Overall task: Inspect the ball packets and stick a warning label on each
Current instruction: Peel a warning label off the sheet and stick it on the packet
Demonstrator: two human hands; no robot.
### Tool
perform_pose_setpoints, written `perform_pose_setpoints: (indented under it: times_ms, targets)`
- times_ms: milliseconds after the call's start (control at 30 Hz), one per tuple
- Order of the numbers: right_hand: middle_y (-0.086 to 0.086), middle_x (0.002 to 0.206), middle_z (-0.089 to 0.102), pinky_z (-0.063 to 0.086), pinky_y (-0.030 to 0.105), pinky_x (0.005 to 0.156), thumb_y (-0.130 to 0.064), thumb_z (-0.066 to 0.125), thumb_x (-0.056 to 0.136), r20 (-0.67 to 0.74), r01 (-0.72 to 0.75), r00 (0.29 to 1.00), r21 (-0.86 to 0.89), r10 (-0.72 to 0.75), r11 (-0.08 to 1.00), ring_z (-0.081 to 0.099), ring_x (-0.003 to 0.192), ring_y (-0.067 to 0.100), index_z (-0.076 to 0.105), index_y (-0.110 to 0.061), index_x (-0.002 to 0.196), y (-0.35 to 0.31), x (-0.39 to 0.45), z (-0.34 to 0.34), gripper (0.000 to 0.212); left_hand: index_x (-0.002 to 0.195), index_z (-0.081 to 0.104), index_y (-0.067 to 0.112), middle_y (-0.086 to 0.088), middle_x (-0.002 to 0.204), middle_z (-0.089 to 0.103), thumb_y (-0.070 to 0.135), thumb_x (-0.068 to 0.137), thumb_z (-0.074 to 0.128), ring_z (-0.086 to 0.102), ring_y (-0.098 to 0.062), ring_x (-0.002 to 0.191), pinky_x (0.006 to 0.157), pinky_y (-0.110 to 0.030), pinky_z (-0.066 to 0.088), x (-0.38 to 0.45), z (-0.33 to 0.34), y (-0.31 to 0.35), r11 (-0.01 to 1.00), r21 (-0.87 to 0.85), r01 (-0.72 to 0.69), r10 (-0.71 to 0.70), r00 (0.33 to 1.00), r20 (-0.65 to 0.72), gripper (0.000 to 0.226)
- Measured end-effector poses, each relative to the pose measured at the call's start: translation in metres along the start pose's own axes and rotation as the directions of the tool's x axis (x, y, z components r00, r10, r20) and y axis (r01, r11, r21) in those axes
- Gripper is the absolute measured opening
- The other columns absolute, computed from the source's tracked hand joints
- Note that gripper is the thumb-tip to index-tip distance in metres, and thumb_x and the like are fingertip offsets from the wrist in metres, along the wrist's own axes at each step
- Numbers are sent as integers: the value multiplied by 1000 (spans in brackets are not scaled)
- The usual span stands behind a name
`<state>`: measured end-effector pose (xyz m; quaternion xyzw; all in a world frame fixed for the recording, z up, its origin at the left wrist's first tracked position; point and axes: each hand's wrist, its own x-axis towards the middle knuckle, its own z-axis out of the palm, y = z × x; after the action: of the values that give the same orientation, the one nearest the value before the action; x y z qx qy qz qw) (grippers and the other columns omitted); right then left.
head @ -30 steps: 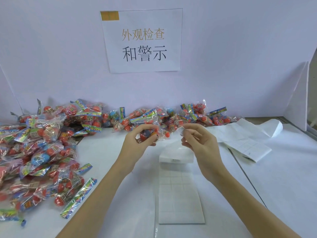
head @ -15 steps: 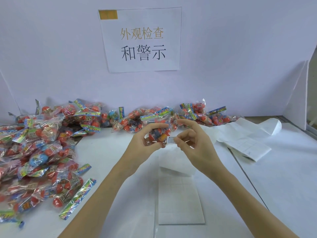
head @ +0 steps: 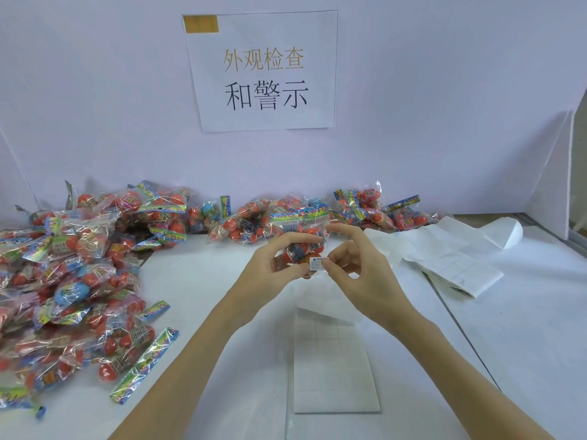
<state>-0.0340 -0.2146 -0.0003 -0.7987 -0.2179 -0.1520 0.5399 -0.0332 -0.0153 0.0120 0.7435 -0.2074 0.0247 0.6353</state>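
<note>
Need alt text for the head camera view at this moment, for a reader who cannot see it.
Left hand holds a clear packet of orange balls above a white table while the right hand pinches a small white warning label against it. Packet piles lie left and along the wall; a label backing sheet lies below.

Bright, even, diffuse light with a cool lilac cast on the back wall point(head: 95, 106). Only faint, soft shadows on the table point(head: 197, 281) under the forearms. Small glints of glare on the cellophane of the ball packets point(head: 63, 281) at left. Sharp focus at centre; slight softening and wide-angle bowing toward the edges, clearest at the right partition point(head: 552, 173).
</note>
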Motion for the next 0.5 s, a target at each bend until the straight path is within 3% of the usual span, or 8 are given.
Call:
perform_pose_setpoints:
  times_ms: [133,300,400,500]
  targets:
    - [-17,81,69,58,24,82,-7,70,97,4,3,1000,-6,-3,1000,69,83,10,50,-22,141,-3,-2,0,51,115,76,32,11,112,72,14,95,76,73,-19,86,79,-24,58,-1,4,0,999,17,-29,30,997,-65,27]
    - [-11,83,69,57,23,77,-12,74,96,-51,31,998,-81,-35,996,68,82,10,49,-26,140,-4,-3,2,52,110,77,24,10,110,72,7,94,76,71,-19,86,77,-28,60,2,7,-2,999,14,-50,51,994,-92,23]
    - [-7,100,59,52,16,70,-21,79,92,-152,32,987,-182,-61,983,61,87,7,50,-27,139,-3,-3,4,56,107,77,26,11,109,72,4,94,75,71,-20,85,76,-26,59,2,6,-4,999,-2,-54,53,994,-99,26]
    - [-4,98,65,54,20,73,-28,77,93,-167,-150,975,4,148,989,64,86,6,58,-26,131,-4,1,0,42,110,72,25,5,112,71,3,92,76,72,-24,78,77,-28,59,3,5,-6,997,-49,-59,53,993,-109,28]
